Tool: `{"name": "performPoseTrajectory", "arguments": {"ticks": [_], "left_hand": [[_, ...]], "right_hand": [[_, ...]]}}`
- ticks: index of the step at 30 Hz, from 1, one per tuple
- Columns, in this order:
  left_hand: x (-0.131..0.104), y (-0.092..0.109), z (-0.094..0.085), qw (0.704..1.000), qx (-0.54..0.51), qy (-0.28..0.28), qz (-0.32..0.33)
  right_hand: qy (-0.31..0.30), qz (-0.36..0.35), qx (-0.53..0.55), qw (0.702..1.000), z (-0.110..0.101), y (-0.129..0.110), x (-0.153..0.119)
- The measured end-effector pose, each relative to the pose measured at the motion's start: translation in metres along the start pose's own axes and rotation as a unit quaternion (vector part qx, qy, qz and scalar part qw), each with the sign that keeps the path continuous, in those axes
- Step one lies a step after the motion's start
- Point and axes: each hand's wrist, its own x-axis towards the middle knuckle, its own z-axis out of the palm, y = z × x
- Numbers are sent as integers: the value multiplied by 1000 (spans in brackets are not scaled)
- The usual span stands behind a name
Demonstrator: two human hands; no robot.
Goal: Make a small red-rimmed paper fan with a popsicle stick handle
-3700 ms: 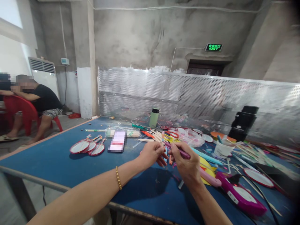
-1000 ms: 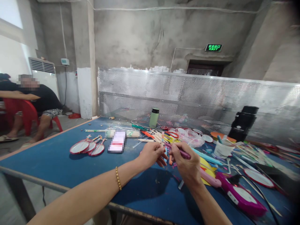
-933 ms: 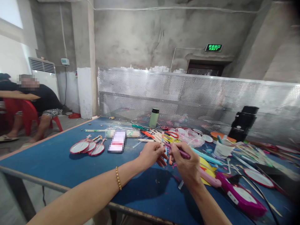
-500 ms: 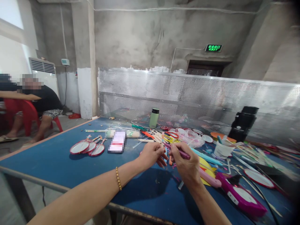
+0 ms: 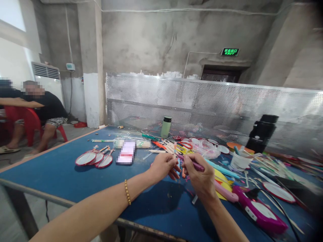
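Note:
My left hand (image 5: 165, 165) pinches a small pale strip (image 5: 175, 149) with orange and blue marks, held upright above the blue table (image 5: 101, 188). Beside it, my right hand (image 5: 200, 171) is closed round a dark purple pen-like tool (image 5: 198, 166), whose front end points toward the strip. Whether tool and strip touch cannot be made out. Under and behind the hands lie thin sticks, scissors with yellow handles (image 5: 183, 149) and a yellow piece (image 5: 222, 183).
Round red-rimmed pieces (image 5: 85, 158) and a phone (image 5: 126, 153) lie left. A green bottle (image 5: 166, 127) stands behind. Right are a white cup (image 5: 239, 161), a magenta device (image 5: 262, 210) with a cable and a black object (image 5: 262, 132). A person (image 5: 50, 104) sits far left.

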Motion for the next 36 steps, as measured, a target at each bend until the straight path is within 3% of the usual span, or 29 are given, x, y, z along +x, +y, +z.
{"name": "performPoseTrajectory", "arguments": {"ticks": [36], "left_hand": [[1,-4,0,1000,0,2,-6]], "right_hand": [[1,10,15,1000,0,-3,0]]}}
